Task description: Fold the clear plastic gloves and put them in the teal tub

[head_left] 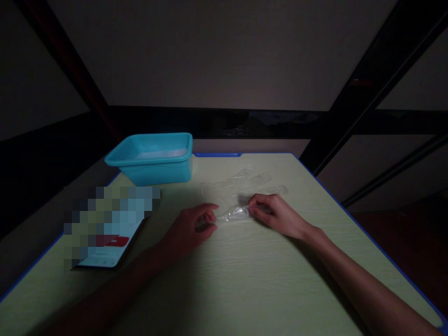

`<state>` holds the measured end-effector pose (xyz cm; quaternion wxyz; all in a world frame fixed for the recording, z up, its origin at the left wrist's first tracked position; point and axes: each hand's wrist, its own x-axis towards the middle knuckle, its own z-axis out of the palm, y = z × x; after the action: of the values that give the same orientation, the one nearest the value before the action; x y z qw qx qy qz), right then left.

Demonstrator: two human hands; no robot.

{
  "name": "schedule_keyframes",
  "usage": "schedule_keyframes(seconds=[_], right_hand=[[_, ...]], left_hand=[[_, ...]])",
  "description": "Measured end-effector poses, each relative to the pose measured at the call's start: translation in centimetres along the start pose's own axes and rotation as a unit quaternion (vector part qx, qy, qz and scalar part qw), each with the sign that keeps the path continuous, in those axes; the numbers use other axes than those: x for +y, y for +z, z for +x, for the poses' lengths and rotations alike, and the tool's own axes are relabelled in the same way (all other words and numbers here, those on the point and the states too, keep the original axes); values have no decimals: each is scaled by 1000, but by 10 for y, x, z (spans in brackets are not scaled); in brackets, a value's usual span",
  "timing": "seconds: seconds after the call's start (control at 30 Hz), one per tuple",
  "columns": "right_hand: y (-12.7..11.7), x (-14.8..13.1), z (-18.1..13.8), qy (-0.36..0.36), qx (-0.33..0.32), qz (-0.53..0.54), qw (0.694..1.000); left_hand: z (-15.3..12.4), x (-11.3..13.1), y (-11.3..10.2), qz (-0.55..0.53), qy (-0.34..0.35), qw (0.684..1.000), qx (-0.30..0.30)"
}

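A clear plastic disposable glove [227,198] lies spread on the table, its fingers pointing away to the upper right. My left hand [196,224] pinches the glove's near edge on the left, thumb and fingers curled around it. My right hand [271,212] is closed on the same near edge farther right, fingertips pressed together on the film. Between the two hands the plastic is bunched and shiny. The exact outline of the glove is faint against the pale surface.
The pale wood-grain table [245,280] has a blue edge. A turquoise plastic basket [157,170] stands at the back left with something whitish inside. Nearer on the left lies a phone or tablet [105,259] with a lit screen, partly pixelated. A wall rises behind the table.
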<state>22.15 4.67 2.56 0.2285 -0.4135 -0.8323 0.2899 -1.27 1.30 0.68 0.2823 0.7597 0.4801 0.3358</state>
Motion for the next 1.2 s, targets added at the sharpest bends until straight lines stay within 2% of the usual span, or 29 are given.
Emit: schedule_keyframes(seconds=[0.13,0.33,0.57,0.8,0.97,1.1,1.2], right_hand=[[4,1,1,9,29,7,1000],[9,2,3,42,53,-26,997],[10,3,3,59,72,-103,990],[8,6,3,59,76,-110,989],[9,6,3,48,109,-75,990],[10,6,5,-2,152,16,988],[10,7,7,-8,171,80,982]], left_hand=[[3,0,0,-60,-46,997,21],[5,1,-1,-53,-79,995,41],[6,0,1,-27,-72,996,39],[7,0,1,-32,-74,996,37],[5,0,2,-44,-79,995,43],[5,2,2,-44,-89,994,41],[6,3,2,-46,-92,994,40]])
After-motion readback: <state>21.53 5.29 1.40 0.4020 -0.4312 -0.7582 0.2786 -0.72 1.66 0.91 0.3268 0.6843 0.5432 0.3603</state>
